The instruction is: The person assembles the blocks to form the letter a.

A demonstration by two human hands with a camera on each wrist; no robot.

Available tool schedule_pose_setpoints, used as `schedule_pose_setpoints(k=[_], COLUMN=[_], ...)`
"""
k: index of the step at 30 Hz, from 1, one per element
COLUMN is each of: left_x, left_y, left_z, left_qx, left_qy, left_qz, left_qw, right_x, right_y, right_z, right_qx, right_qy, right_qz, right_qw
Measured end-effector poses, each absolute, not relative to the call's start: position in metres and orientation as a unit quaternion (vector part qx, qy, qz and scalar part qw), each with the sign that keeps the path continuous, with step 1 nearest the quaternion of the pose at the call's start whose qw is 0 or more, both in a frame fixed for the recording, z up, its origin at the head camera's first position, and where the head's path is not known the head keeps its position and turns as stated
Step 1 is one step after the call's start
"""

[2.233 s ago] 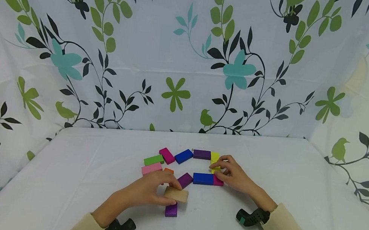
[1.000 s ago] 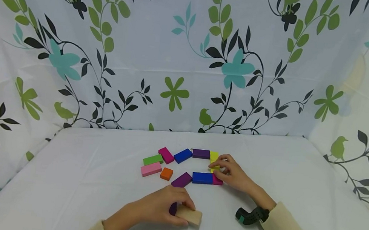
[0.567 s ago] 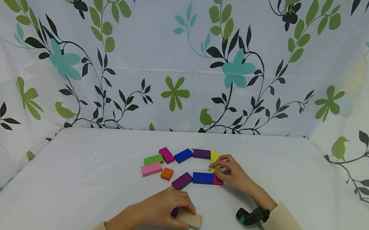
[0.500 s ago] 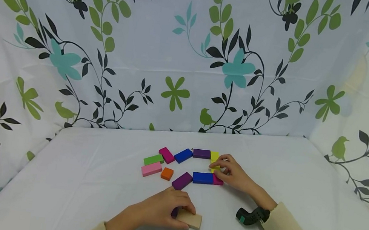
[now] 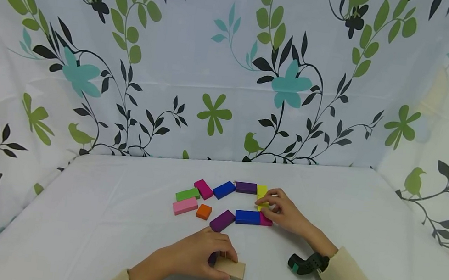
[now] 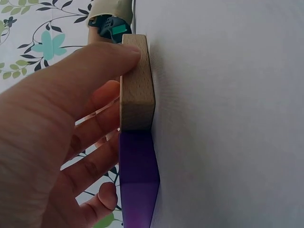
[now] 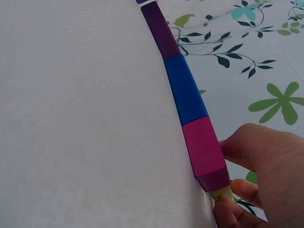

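In the head view my left hand (image 5: 195,254) pinches a plain wooden block (image 5: 230,268) lying on the white cloth. Seen from the left wrist, the thumb presses one side of the wooden block (image 6: 137,80), and its end meets a purple block (image 6: 137,171). Most of that purple block is behind the hand from above. My right hand (image 5: 284,211) holds the yellow block (image 5: 261,190) between curled fingers and thumb, partly covering it. Beside it, the magenta block (image 7: 206,147) adjoins a blue block (image 7: 186,90) in the right wrist view, close to the thumb.
Another purple block (image 5: 222,220) lies slanted left of the blue one. Orange (image 5: 204,211), pink (image 5: 185,206), green (image 5: 187,194) and more coloured blocks bend round to a far purple block (image 5: 246,187). A leaf-patterned curtain (image 5: 233,67) hangs behind the table.
From 2.2 to 1 second ago, my left hand brought the wooden block right and nearer to me, uncovering the orange block. Since then both hands have stayed nearly still.
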State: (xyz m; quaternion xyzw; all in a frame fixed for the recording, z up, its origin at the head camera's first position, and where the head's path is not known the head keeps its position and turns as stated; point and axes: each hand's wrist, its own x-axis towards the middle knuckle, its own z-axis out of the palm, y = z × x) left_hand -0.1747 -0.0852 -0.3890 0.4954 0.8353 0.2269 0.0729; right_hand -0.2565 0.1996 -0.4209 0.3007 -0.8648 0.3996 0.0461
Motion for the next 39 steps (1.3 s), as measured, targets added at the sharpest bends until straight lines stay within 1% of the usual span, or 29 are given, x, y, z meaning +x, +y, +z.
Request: schedule_pose_setpoints(k=[6,13,16,24,29,36,39], left_x=[-0.174,-0.174,-0.174,-0.174,-0.175,-0.181,-0.183], left_y=[-0.085,-0.085,-0.085,-0.084,-0.086,-0.094,-0.097], left_z=[-0.388,-0.387,-0.387,-0.387,-0.385,-0.380,-0.377], left_qx=[0.483,0.495,0.493,0.494,0.482,0.459,0.452], left_qy=[0.839,0.834,0.834,0.835,0.837,0.839,0.841], left_qz=[0.232,0.232,0.235,0.230,0.248,0.282,0.286], left_qw=[0.091,0.079,0.084,0.079,0.073,0.082,0.076], right_x=[-0.256,-0.256,-0.256,-0.255,-0.255,-0.255,-0.255], right_y=[0.200,0.200,0.200,0.201,0.201,0.201,0.201], right_z=[-0.421,-0.421,-0.421,-0.421,-0.421,-0.420,-0.420], right_qx=[0.301,0.303,0.303,0.301,0.296,0.296,0.298], right_qy=[-0.865,-0.863,-0.863,-0.865,-0.866,-0.865,-0.865], right_qz=[0.399,0.400,0.400,0.399,0.401,0.403,0.402], right_qw=[0.047,0.051,0.051,0.046,0.039,0.036,0.036])
